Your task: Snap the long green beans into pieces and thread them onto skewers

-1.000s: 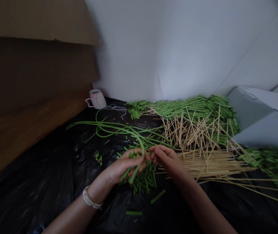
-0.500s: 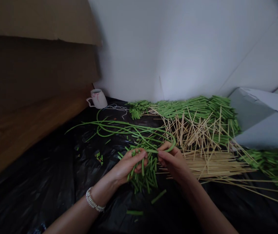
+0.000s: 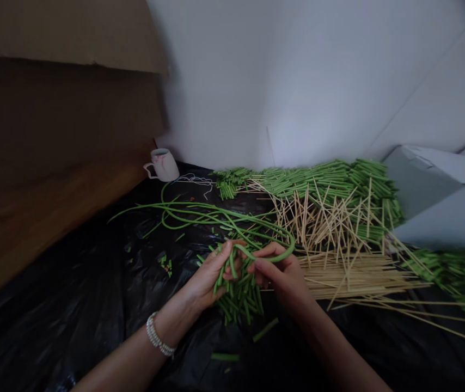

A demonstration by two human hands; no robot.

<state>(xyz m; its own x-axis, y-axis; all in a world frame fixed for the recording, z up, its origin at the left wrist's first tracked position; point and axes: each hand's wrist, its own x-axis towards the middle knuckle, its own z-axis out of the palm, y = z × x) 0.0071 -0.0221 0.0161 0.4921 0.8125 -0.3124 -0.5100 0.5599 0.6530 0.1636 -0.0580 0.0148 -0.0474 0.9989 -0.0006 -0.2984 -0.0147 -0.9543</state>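
Mug (image 3: pixel 165 166), contents unclear, beyond left hand (image 3: pixel 215 272) and right hand (image 3: pixel 280 272), both around green stems (image 3: pixel 291 243).

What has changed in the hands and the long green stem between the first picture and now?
The long green stem, which ran down over the left hand, has swung right; it now loops round beyond the right hand, which pinches it, its end bending down at the left fingers. No release is visible. The mug, wooden sticks and stacked green pieces stayed put.
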